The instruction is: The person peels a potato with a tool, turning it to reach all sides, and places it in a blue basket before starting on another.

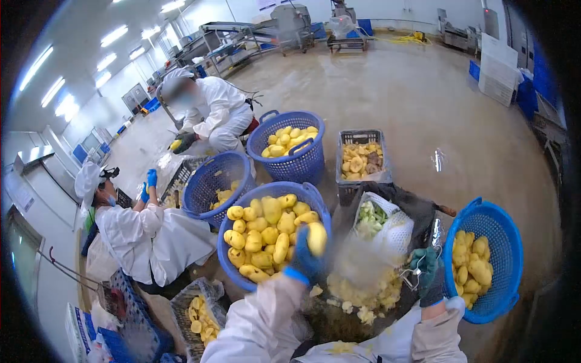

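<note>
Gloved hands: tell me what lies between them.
In the head view, a heap of pale yellow scraps lies between the left hand and the right hand.

A single wide, round-edged view looks forward and down from a worker's head, taking in the wearer's own forearms [266,314] close at the bottom, potato-filled baskets [275,233] just beyond, two co-workers ahead and to the left, and the wet floor [411,103] stretching to distant machinery [290,27]; no second view shares the scene.
</note>
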The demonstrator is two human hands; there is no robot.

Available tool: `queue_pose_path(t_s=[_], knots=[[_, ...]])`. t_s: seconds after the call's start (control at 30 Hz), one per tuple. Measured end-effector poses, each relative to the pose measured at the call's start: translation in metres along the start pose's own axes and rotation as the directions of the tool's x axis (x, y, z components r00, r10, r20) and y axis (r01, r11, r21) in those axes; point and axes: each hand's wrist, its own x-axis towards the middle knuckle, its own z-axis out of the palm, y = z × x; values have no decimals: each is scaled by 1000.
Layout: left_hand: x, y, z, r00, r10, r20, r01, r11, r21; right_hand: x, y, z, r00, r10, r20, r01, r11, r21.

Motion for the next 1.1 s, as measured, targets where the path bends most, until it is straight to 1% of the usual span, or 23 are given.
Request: queue_pose_path(t_s=[0.03, 0.1, 0.17, 0.2, 0.23, 0.27, 0.3, 0.33, 0.37, 0.4, 0.47, 0.5, 0.53, 0.6, 0.7, 0.73, 0.8, 0.83, 0.9, 0.97, 1.03, 1.07, 1.1], knots=[[45, 0, -6, 997, -45, -61, 28, 970, -243, -3, -3, 9, 1000, -9, 9, 10, 1000, -23], [141, 19, -30, 998, -8, -56, -33, 720, -693, -7, -3, 19, 1000, 1, 22, 1, 998, -65], [200, 32, -63, 995, 95, 6, -43, 506, -861, -5, -4, 22, 998, 48, 34, -44, 991, -125], [212, 34, -82, 998, 56, 39, 5, 516, -856, -5, -1, 22, 996, 80, 41, -73, 985, -154], [208, 26, -98, 970, 245, -5, -214, 841, -497, -6, 1, 20, 993, 111, 48, -101, 980, -170], [205, 18, -111, 907, 417, 65, -417, 909, -15, -5, 2, 16, 989, 135, 56, -122, 975, -184], [195, 12, -124, 981, 187, 60, -191, 980, 63, -5, 2, 14, 986, 156, 62, -141, 970, -198], [178, 5, -136, 998, -52, 38, 46, 990, 135, -6, 2, 15, 984, 164, 66, -143, 957, -251], [158, 0, -152, 959, -285, 1, 279, 939, 200, -9, 1, 17, 983, 172, 70, -144, 942, -302], [141, -33, -161, 924, -380, 52, 312, 824, 473, -12, 0, 20, 981, 179, 74, -143, 926, -350], [109, -100, -179, 818, -555, 154, 115, 420, 900, -14, -2, 31, 977, 207, 54, -172, 911, -374], [86, -122, -178, 851, -500, 160, 83, 429, 900, -14, -1, 34, 975, 218, 52, -183, 909, -374], [70, -128, -164, 847, -518, 121, 82, 353, 932, -13, -1, 37, 973, 224, 49, -189, 907, -376], [55, -110, -131, 825, -559, 80, -31, 97, 995, -11, 1, 40, 981, 179, 81, -126, 890, -439], [55, -112, -123, 844, -536, 27, 71, 161, 984, -13, 1, 45, 988, 142, 64, -100, 891, -443], [53, -121, -129, 858, -507, 80, 167, 423, 891, -12, 0, 46, 990, 133, 51, -99, 899, -427], [51, -133, -145, 902, -406, 149, 287, 820, 495, -8, 1, 42, 990, 127, 59, -91, 902, -422], [47, -123, -140, 854, -465, 234, 478, 878, 0, -5, 3, 39, 989, 120, 82, -75, 905, -418], [36, -57, -113, 843, -437, 314, 533, 758, -376, -6, 6, 38, 989, 57, 137, 5, 911, -413], [18, -4, -85, 810, -426, 403, 580, 478, -660, -9, 6, 39, 978, -57, 202, 137, 902, -408], [-7, 22, -65, 748, -419, 515, 598, 87, -797, -11, 4, 41, 893, -199, 404, 430, 647, -630], [-20, 22, -56, 770, -416, 483, 572, 117, -812, -15, 2, 39, 830, -231, 507, 552, 467, -691], [-33, 21, -45, 789, -411, 457, 550, 140, -823, -23, 1, 43, 877, -195, 439, 456, 624, -634]])
